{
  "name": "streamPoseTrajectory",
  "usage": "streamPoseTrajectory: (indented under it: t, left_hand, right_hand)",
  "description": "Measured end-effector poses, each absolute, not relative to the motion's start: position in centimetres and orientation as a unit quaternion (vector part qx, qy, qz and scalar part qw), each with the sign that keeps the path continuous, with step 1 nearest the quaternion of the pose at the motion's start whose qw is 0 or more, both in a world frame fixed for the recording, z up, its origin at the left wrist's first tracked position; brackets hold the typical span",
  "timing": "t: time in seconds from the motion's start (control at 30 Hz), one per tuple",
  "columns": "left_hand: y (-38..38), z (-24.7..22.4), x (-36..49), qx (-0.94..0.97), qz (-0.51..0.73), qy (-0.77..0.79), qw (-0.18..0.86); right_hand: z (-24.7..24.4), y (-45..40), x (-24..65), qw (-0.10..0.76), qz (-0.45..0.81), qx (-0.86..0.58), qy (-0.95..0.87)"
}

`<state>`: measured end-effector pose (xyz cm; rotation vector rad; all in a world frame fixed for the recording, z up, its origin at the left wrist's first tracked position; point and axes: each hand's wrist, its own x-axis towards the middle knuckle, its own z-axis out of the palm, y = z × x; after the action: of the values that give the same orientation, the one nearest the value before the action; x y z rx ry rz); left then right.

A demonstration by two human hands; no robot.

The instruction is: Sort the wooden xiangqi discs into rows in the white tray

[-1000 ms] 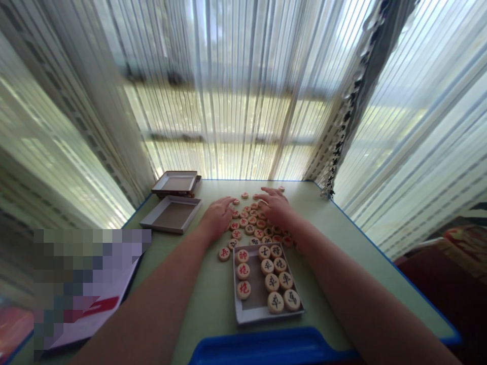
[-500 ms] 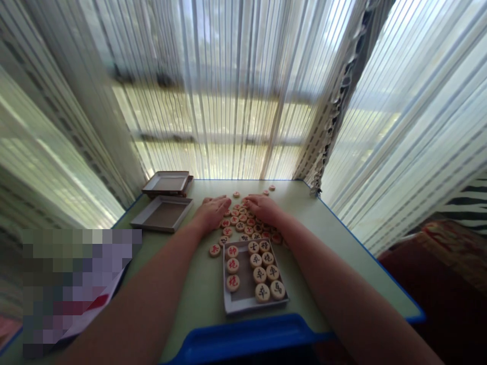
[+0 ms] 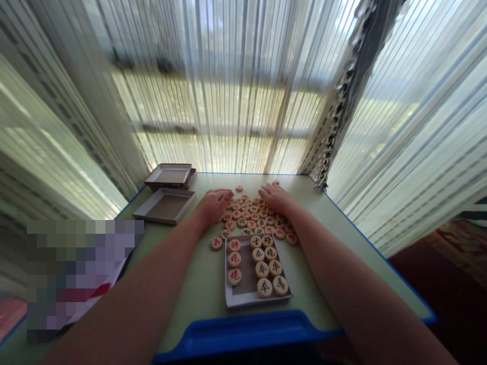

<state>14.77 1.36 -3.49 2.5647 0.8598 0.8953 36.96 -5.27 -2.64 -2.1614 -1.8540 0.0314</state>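
A spread of round Chinese chess pieces (image 3: 251, 224) with red and black characters lies on the pale green table. My left hand (image 3: 215, 206) rests at its left edge, fingers stretched out and touching the pieces there. On the right edge of the spread lies my right hand (image 3: 277, 197), palm down with fingers extended and some pieces partly under it. Nearer to me stands a shallow open box (image 3: 243, 294). Inside it, red pieces (image 3: 235, 259) form a column on the left, and several black pieces (image 3: 262, 269) fill two columns on the right.
A shallow tray (image 3: 163, 207) sits at the back left, with a brown-edged box lid (image 3: 169, 175) behind it. One piece (image 3: 239, 188) lies apart near the back edge. A blurred-out item (image 3: 87, 274) is at the left; a curtain (image 3: 228, 101) hangs behind the table.
My right hand has moved a little to the right, uncovering more pieces. My left hand stays at the left edge. The view has shifted slightly.
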Motion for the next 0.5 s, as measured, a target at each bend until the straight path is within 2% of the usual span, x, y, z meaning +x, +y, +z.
streamPoseTrajectory:
  t: [0.2,0.33,0.5]
  left_hand:
    - [0.7,-3.1,15.2,0.884,0.342,0.308,0.086]
    - [-0.3,-2.8,15.8,0.9,0.329,0.282,0.044]
    - [-0.3,-2.9,15.8,0.903,0.32,0.282,0.052]
  right_hand:
    - [-2.1,-6.0,35.9,0.147,0.077,-0.685,-0.709]
    - [-1.7,-6.8,34.6,0.179,0.055,-0.649,-0.737]
    - [-1.9,-7.2,34.5,0.184,0.019,-0.651,-0.736]
